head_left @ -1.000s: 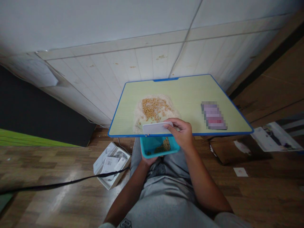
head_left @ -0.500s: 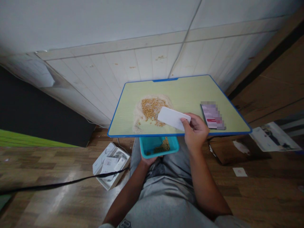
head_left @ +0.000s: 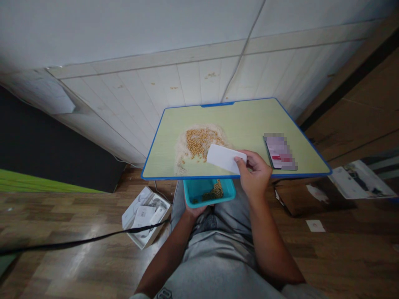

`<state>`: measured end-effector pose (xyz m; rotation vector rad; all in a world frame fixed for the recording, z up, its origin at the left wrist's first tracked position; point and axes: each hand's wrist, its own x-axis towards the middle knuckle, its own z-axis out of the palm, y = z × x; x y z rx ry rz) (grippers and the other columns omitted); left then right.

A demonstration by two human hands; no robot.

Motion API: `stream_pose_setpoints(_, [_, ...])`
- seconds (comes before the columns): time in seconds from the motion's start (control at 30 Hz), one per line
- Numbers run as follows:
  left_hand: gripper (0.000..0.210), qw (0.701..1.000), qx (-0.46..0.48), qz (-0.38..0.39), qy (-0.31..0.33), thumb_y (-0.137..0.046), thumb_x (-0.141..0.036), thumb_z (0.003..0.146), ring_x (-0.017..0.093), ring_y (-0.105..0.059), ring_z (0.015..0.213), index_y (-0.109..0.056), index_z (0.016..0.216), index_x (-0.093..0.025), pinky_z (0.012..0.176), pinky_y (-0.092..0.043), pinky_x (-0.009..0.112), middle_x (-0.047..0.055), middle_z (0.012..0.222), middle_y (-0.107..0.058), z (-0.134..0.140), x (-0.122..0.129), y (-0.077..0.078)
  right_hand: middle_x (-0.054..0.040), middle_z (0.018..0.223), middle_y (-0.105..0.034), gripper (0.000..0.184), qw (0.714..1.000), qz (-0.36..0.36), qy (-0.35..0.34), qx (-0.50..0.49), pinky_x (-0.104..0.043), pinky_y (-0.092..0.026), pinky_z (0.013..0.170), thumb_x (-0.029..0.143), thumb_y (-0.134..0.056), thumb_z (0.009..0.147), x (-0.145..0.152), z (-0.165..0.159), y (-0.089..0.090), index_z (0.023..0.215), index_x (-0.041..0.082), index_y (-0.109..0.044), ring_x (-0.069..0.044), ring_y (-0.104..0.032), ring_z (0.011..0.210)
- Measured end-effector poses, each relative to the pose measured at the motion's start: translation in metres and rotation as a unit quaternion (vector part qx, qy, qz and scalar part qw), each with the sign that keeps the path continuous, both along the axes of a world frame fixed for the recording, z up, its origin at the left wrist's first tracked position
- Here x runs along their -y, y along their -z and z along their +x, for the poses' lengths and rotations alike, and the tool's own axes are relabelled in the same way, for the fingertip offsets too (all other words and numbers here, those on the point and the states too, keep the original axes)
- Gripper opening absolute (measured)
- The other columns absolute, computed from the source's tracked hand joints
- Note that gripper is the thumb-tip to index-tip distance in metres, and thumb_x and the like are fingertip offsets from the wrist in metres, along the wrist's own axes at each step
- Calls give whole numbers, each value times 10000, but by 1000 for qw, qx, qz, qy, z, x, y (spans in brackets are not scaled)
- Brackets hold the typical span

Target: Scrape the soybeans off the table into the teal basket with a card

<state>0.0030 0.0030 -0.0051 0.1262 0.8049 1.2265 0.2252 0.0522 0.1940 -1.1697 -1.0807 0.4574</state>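
Observation:
My right hand (head_left: 256,174) pinches a white flat card-like piece (head_left: 226,158) with rounded corners, thumb on top, low over the front of the table. Its far end is at the near right side of a heap of yellow soybeans (head_left: 198,142) and pale rice-like grains (head_left: 215,128). Below the table's front edge my left hand (head_left: 195,211) grips a turquoise plastic tray (head_left: 209,203) from underneath; most of its fingers are hidden. Some soybeans (head_left: 217,191) lie inside the tray, mainly toward its right side.
The small light-green table (head_left: 246,118) has a blue rim and stands against the white panelled wall. A phone (head_left: 279,151) lies on its right side. An opened white box (head_left: 146,218) with cables and papers sits on the floor at left, a black strap (head_left: 93,239) crossing beside it.
My right hand and the white piece have shifted slightly left and down, toward the table's front edge. The tray stays nearly in place under the edge.

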Motion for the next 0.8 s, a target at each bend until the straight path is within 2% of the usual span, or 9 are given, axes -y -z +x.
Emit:
stream_pose_setpoints(0.1, [830, 999, -28, -3, 22, -619, -952, 1049, 489, -568, 1895, -849, 1649, -427, 1541, -508, 755, 58, 1825, -835, -3, 1, 0, -66, 972, -965, 245, 999, 15, 33, 6, -368, -738, 769, 462, -910, 1002, -2, 4, -1, 1103, 244, -961, -276, -903, 831])
stream_pose_setpoints(0.2, [836, 1000, -15, 1, 23, -607, -922, 1073, 500, -527, 1922, -818, 1709, -422, 1570, -459, 774, 61, 1852, -816, -5, 1, 4, -61, 985, -960, 243, 998, 26, 55, 20, -366, -738, 787, 462, -897, 1032, -3, 7, -2, 1122, 245, -960, -264, -891, 834])
stream_pose_setpoints(0.33, [780, 999, 45, 9, 11, -628, -835, 1114, 523, -493, 1939, -819, 1727, -391, 1592, -416, 795, 75, 1837, -825, -7, 0, 14, -61, 982, -961, 207, 999, 29, 33, 27, -368, -740, 795, 435, -906, 1025, -2, 8, -3, 1096, 252, -968, -265, -889, 837])
stream_pose_setpoints(0.53, [888, 998, 43, 15, 31, -677, -898, 1069, 534, -419, 1976, -769, 1790, -387, 1605, -357, 857, 109, 1859, -798, -11, 1, 24, -65, 1006, -962, 225, 999, 34, 27, 17, -387, -757, 811, 472, -933, 1037, 0, 8, -4, 1105, 261, -966, -276, -892, 857])
stream_pose_setpoints(0.67, [935, 999, 40, 15, 16, -710, -887, 1056, 526, -418, 1977, -728, 1833, -369, 1598, -369, 873, 115, 1885, -775, -9, 1, 23, -60, 1007, -968, 184, 999, 33, 4, 21, -375, -739, 809, 427, -928, 1028, 1, 7, -4, 1092, 262, -979, -274, -901, 870])
stream_pose_setpoints(0.8, [854, 999, 47, 11, 3, -710, -873, 1076, 512, -452, 1961, -789, 1767, -377, 1605, -397, 810, 97, 1838, -817, -4, 0, 17, -60, 992, -970, 209, 1000, 21, -14, 9, -373, -732, 807, 452, -955, 1007, 1, 4, -3, 1073, 256, -978, -271, -895, 855])
